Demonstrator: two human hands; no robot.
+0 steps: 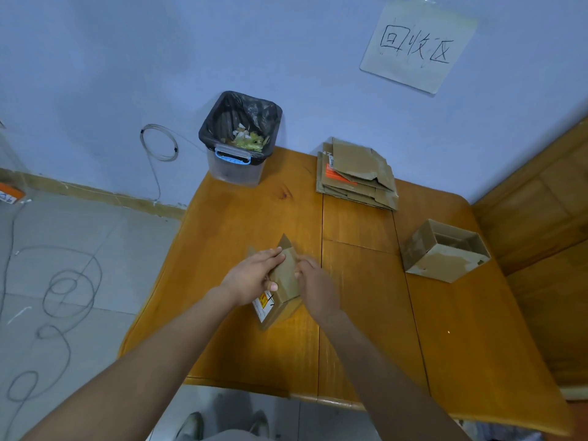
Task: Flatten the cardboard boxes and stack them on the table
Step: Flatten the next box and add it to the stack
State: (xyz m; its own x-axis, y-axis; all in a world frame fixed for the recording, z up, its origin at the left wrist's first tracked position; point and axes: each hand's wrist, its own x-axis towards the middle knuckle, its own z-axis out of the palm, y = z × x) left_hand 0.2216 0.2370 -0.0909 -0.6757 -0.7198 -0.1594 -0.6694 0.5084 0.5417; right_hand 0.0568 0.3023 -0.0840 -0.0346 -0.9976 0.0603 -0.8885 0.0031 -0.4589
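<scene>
Small cardboard box (280,291) held over wooden table (229,224), near its middle, partly collapsed, end flaps raised at far end. Left hand (254,276) grasps box — thumb on top panel, fingers along far edge. Right hand (315,281) blurred; finger state cannot be told. Flattened stack (356,173) at table's far edge; open box (444,251) well apart to right. Risk: uneven pressure — panel could buckle off-crease or box slip from grip
</scene>
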